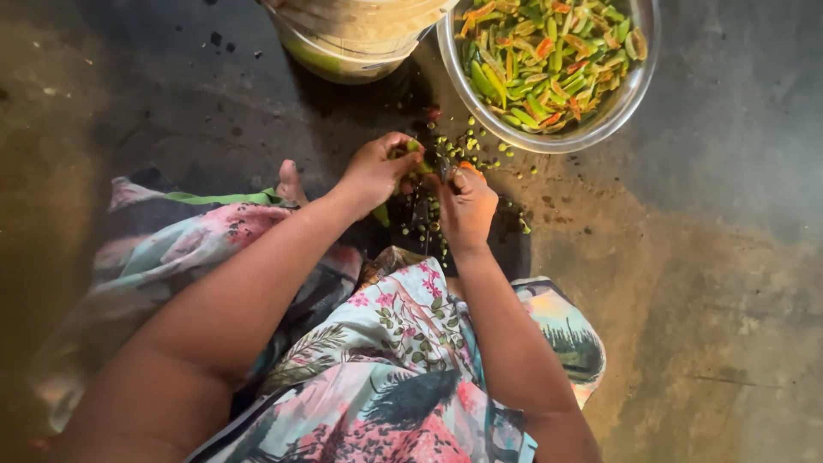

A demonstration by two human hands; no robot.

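Green pod: a small green pod (410, 154) is being pinched between both hands, low over the dark floor (171, 103), just in front of the person's knees.
Left hand: the left hand (375, 170) is curling its fingers (403, 161) round the near-left end of the pod, thumb pressing on top; clenched on the pod.
Right hand: the right hand (467, 206) is sitting just right of the pod, fingers (459, 176) folded inward toward it; an orange bit is showing at the fingertips, and whether it is gripping the pod or only a fragment, cannot tell.
Which hand is nearer: left hand is covering most of the pod; right hand is touching or almost touching its far end.
Pod long axis: seeming to run left to right between the two hands, slightly tilted up toward the bowl; mostly hidden by the fingers, so pointing end is unclear.
Direction from fingers: pod is lying between the two sets of fingers, right of the left thumb, left of the right fingertips.
Loose seeds: small green seeds (480, 153) are lying scattered on the floor beside and beyond the hands.
Steel bowl: a steel bowl (630, 99) of green and orange pod pieces is standing beyond the right hand, near.
Bucket: a pale plastic bucket (351, 39) is standing beyond the left hand, just beside the bowl.
Clothing: floral cloth (394, 369) is covering the lap below the arms.
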